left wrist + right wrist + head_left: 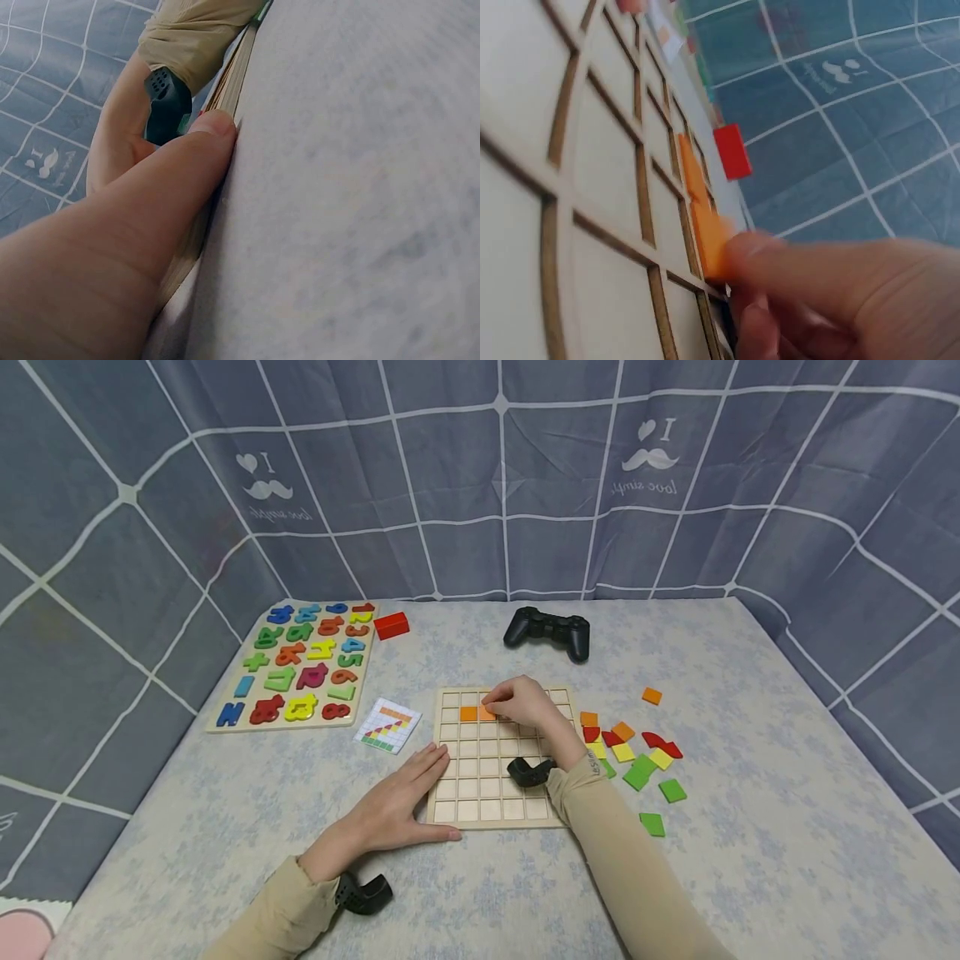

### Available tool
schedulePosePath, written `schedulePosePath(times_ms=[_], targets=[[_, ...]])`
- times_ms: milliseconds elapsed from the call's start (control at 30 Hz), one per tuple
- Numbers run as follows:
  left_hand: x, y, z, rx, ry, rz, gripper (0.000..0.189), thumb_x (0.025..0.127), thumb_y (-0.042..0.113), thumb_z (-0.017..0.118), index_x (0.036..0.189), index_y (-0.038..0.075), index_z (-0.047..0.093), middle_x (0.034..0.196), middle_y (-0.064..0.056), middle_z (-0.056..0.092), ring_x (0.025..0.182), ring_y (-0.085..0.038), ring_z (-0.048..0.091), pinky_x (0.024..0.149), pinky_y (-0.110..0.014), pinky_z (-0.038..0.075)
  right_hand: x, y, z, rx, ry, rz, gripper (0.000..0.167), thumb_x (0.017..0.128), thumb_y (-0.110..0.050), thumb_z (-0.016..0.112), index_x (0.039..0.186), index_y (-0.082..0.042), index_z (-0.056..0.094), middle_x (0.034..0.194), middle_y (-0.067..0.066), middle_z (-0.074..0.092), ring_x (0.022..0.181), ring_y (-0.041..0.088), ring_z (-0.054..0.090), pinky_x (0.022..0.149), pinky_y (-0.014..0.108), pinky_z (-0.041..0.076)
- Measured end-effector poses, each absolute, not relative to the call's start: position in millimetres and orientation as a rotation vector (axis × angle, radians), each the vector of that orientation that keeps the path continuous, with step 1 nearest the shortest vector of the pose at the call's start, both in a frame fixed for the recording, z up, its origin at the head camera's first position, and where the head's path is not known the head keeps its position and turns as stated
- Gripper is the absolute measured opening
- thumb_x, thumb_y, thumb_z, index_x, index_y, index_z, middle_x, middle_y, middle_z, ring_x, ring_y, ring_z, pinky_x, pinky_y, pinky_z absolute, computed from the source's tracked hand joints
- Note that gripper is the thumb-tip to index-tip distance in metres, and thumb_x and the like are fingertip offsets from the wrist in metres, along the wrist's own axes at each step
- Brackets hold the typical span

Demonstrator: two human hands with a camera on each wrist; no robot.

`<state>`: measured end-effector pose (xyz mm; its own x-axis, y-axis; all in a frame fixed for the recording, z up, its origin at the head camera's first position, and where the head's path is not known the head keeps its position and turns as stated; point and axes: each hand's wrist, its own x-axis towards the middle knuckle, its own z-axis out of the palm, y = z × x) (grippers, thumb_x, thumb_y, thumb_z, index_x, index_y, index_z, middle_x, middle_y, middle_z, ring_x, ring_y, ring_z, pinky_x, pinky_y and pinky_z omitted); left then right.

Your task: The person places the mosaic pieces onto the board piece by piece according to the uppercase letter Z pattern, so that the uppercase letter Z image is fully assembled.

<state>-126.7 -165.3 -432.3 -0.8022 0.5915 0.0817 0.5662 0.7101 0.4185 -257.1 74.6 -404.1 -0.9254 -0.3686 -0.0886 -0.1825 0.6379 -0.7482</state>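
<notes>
A wooden grid board (pixel 467 787) lies on the table, with one orange square tile (pixel 468 714) in a cell of an upper row. My right hand (pixel 528 703) pinches a second orange square tile (pixel 711 240) between thumb and finger, right beside the first. In the right wrist view this tile is at the grid cells; whether it is fully seated I cannot tell. My left hand (pixel 393 802) rests with extended fingers at the board's left side, thumb along the near edge. The left wrist view shows that thumb (pixel 180 172) against the board's side.
Loose green tiles (pixel 672 790), yellow tiles (pixel 623 752), red pieces (pixel 652 739) and orange tiles (pixel 652 696) lie to the right. A pattern card (pixel 387 725), a letter-and-number puzzle board (pixel 342 710) and a red block (pixel 392 626) are left. Behind sits a black game controller (pixel 547 631).
</notes>
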Motion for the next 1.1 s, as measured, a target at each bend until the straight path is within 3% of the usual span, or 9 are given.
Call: schedulePosePath(times_ms=[133,300,567,900,1100], targets=[[-127,-165,-431,0.984,2.859,0.675,0.105,0.074,0.071,0.06,0.148,0.004,0.027,0.154,-0.008,0.022,0.142,-0.021,0.015,0.111,-0.043,0.026,-256,76,-402,-0.532,2.649,-1.112,0.015,0.087,-0.014,0.067,0.099,-0.009,0.075,0.105,0.006,0.065,0.094,0.021,0.06,0.081,0.034,0.05],[-126,-165,-431,0.977,2.85,0.676,0.105,0.075,0.071,0.06,0.148,0.004,0.027,0.154,-0.008,0.021,0.142,-0.021,0.014,0.11,-0.044,0.027,-257,95,-395,-0.57,2.611,-1.139,0.029,0.084,-0.013,0.07,0.112,-0.007,0.069,0.114,0.012,0.059,0.099,0.028,0.057,0.083,0.039,0.049],[-127,-165,-432,1.003,2.856,0.681,0.105,0.075,0.07,0.061,0.148,0.003,0.027,0.154,-0.008,0.022,0.142,-0.021,0.015,0.111,-0.042,0.025,-258,141,-381,-0.57,2.502,-1.262,0.033,0.088,-0.019,0.067,0.118,-0.006,0.066,0.112,0.013,0.064,0.1,0.028,0.057,0.085,0.041,0.047],[-127,-165,-432,0.994,2.852,0.685,0.105,0.075,0.07,0.061,0.148,0.003,0.026,0.154,-0.007,0.021,0.142,-0.02,0.014,0.112,-0.042,0.024,-252,187,-379,-0.311,2.47,-1.483,0.041,0.091,-0.023,0.063,0.127,-0.004,0.059,0.126,0.017,0.056,0.115,0.032,0.049,0.098,0.047,0.041],[-127,-164,-432,0.988,2.849,0.681,0.105,0.075,0.07,0.061,0.148,0.004,0.026,0.154,-0.007,0.021,0.142,-0.02,0.013,0.112,-0.042,0.024,-249,205,-380,-0.17,2.522,-1.573,0.047,0.092,-0.029,0.063,0.13,-0.003,0.056,0.127,0.018,0.054,0.11,0.033,0.05,0.098,0.049,0.039]])
